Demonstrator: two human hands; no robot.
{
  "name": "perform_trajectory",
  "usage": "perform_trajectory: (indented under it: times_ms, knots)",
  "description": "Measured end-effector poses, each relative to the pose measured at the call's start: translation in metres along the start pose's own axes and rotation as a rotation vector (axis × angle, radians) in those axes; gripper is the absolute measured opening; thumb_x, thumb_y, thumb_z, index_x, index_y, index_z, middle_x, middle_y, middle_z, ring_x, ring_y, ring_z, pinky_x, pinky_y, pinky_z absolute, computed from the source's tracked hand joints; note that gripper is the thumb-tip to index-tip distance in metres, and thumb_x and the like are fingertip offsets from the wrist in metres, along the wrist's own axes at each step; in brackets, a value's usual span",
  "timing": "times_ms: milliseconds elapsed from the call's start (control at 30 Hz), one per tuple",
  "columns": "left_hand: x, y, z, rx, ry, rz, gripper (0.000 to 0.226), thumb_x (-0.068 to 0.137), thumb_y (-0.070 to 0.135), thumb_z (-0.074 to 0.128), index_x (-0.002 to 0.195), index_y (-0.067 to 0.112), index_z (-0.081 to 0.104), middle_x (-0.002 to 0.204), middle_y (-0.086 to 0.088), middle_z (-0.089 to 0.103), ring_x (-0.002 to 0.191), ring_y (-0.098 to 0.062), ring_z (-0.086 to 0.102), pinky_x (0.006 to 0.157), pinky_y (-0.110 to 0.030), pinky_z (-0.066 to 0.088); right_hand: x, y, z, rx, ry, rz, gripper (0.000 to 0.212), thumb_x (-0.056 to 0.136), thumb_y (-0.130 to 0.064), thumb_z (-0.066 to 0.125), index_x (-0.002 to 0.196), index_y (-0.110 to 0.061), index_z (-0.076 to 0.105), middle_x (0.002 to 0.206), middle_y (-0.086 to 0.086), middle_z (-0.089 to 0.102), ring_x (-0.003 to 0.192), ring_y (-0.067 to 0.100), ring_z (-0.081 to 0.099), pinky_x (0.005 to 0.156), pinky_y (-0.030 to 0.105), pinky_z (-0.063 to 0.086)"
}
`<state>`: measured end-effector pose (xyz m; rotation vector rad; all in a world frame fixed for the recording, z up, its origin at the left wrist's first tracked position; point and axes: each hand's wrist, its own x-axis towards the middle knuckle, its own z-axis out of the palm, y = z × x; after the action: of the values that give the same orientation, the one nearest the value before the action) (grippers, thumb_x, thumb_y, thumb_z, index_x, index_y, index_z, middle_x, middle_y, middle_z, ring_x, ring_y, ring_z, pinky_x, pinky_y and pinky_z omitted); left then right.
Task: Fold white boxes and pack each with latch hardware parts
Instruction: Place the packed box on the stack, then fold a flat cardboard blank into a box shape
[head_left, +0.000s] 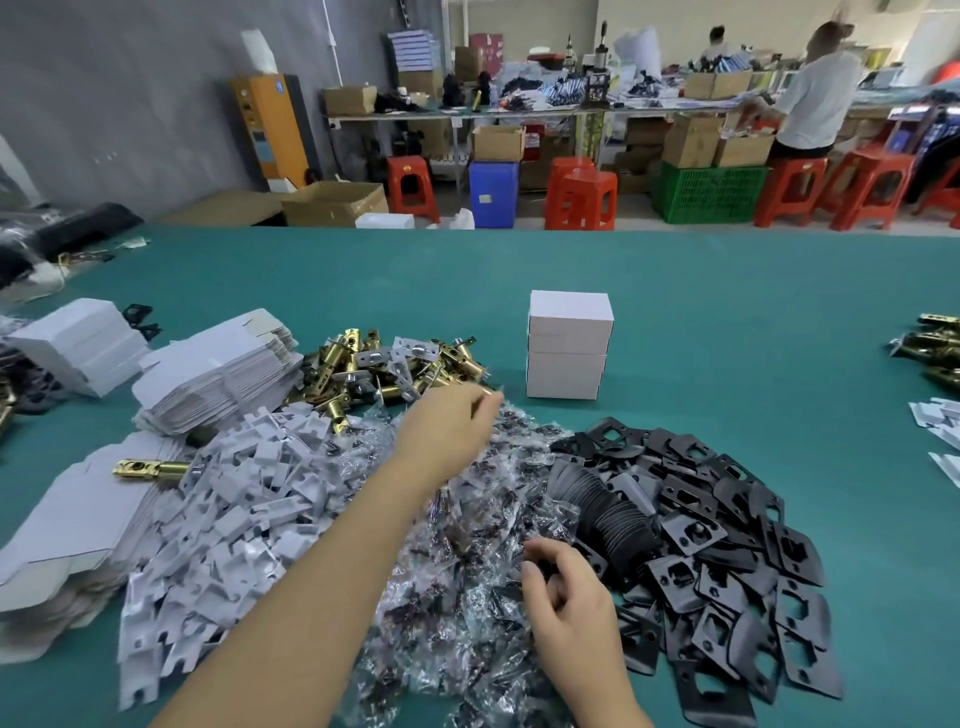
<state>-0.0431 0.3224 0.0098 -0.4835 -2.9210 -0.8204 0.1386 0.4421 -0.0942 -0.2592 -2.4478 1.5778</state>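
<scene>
My left hand (449, 426) reaches forward over the clear screw bags (457, 587) toward the brass latch bolts (384, 369), fingers curled at the pile's near edge; whether it pinches a part I cannot tell. My right hand (563, 587) sits lower, fingers curled round a small dark part at the edge of the black strike plates (727, 545). Two folded white boxes (567, 345) stand stacked beyond the piles. Flat white box blanks (218, 374) are stacked at left, and one brass latch (150, 469) lies on another stack of blanks (67, 525).
White plastic inserts (234, 519) are heaped left of the bags on the green table (727, 322). More folded boxes (78, 343) sit far left, more brass parts (935, 348) far right. Red stools and a person at a bench are beyond the table.
</scene>
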Motion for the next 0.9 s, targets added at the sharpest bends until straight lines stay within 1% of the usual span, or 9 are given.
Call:
perform_trajectory:
  times_ms: [33, 100, 200, 300, 467, 600, 700, 800, 900]
  knots:
    - [-0.017, -0.017, -0.005, 0.107, 0.033, -0.012, 0.04, 0.106, 0.047, 0.042, 0.084, 0.02, 0.062, 0.072, 0.005, 0.063, 0.056, -0.009, 0.053, 0.05, -0.026, 0.044, 0.001, 0.0, 0.001, 0.001, 0.001, 0.0, 0.018, 0.101, -0.024, 0.061, 0.117, -0.032, 0.062, 0.092, -0.008, 0.065, 0.07, 0.0, 0.054, 0.067, 0.013, 0.045]
    - [-0.048, -0.049, -0.015, 0.162, 0.067, -0.088, 0.033, 0.106, 0.04, 0.044, 0.079, 0.022, 0.051, 0.074, 0.004, 0.057, 0.057, -0.009, 0.054, 0.048, -0.021, 0.038, -0.001, 0.001, 0.002, 0.006, -0.003, 0.008, 0.018, 0.101, -0.022, 0.062, 0.117, -0.028, 0.064, 0.084, -0.004, 0.065, 0.062, 0.004, 0.051, 0.059, 0.016, 0.045]
    - [-0.084, -0.089, -0.028, 0.182, 0.065, -0.117, 0.012, 0.1, 0.023, 0.056, 0.093, 0.025, 0.048, 0.097, 0.007, 0.053, 0.083, -0.009, 0.057, 0.071, -0.024, 0.05, -0.001, 0.002, 0.002, 0.046, 0.011, 0.013, 0.016, 0.1, -0.02, 0.063, 0.113, -0.028, 0.065, 0.076, -0.001, 0.063, 0.057, 0.004, 0.049, 0.053, 0.015, 0.042]
    - [-0.108, -0.108, -0.03, 0.172, 0.116, -0.033, 0.011, 0.096, 0.02, 0.064, 0.095, 0.025, 0.054, 0.098, 0.009, 0.054, 0.094, -0.01, 0.054, 0.091, -0.03, 0.049, 0.0, 0.004, 0.004, 0.085, 0.027, 0.014, 0.014, 0.1, -0.022, 0.063, 0.108, -0.034, 0.065, 0.074, 0.002, 0.065, 0.053, 0.002, 0.047, 0.05, 0.017, 0.04]
    - [-0.128, -0.111, -0.028, 0.039, 0.107, 0.069, 0.011, 0.096, 0.014, 0.064, 0.097, 0.023, 0.06, 0.099, 0.01, 0.057, 0.095, -0.005, 0.053, 0.085, -0.012, 0.04, -0.002, 0.01, 0.005, 0.099, 0.033, 0.029, 0.016, 0.1, -0.023, 0.062, 0.107, -0.038, 0.066, 0.081, 0.006, 0.07, 0.057, 0.008, 0.05, 0.052, 0.027, 0.044]
    - [-0.135, -0.103, -0.032, -0.114, 0.099, 0.071, 0.012, 0.099, 0.014, 0.061, 0.105, 0.024, 0.065, 0.101, 0.018, 0.057, 0.095, 0.012, 0.05, 0.083, -0.004, 0.039, -0.002, 0.014, 0.005, 0.106, 0.04, 0.038, 0.016, 0.1, -0.023, 0.063, 0.106, -0.037, 0.068, 0.084, 0.004, 0.071, 0.058, 0.01, 0.053, 0.052, 0.028, 0.045]
    - [-0.137, -0.099, -0.039, -0.252, 0.159, 0.048, 0.008, 0.099, 0.016, 0.062, 0.097, 0.022, 0.067, 0.089, 0.013, 0.065, 0.078, 0.006, 0.058, 0.072, -0.008, 0.045, -0.003, 0.015, 0.005, 0.096, 0.042, 0.029, 0.017, 0.1, -0.023, 0.063, 0.105, -0.038, 0.068, 0.083, 0.003, 0.072, 0.056, 0.009, 0.053, 0.051, 0.026, 0.045]
    - [-0.136, -0.106, -0.048, -0.312, 0.186, -0.033, 0.02, 0.103, 0.023, 0.056, 0.086, 0.018, 0.065, 0.069, 0.0, 0.062, 0.05, -0.004, 0.05, 0.047, -0.018, 0.041, -0.002, 0.015, 0.005, 0.096, 0.047, 0.04, 0.016, 0.1, -0.023, 0.063, 0.104, -0.037, 0.069, 0.084, 0.002, 0.072, 0.06, 0.023, 0.057, 0.054, 0.028, 0.048]
    - [-0.14, -0.131, -0.065, -0.247, 0.3, -0.125, 0.016, 0.104, 0.021, 0.054, 0.091, 0.024, 0.063, 0.076, 0.006, 0.064, 0.057, -0.004, 0.051, 0.054, -0.015, 0.039, -0.001, 0.015, 0.003, 0.089, 0.048, 0.039, 0.016, 0.1, -0.022, 0.063, 0.104, -0.036, 0.069, 0.084, -0.003, 0.072, 0.061, 0.02, 0.059, 0.055, 0.03, 0.05]
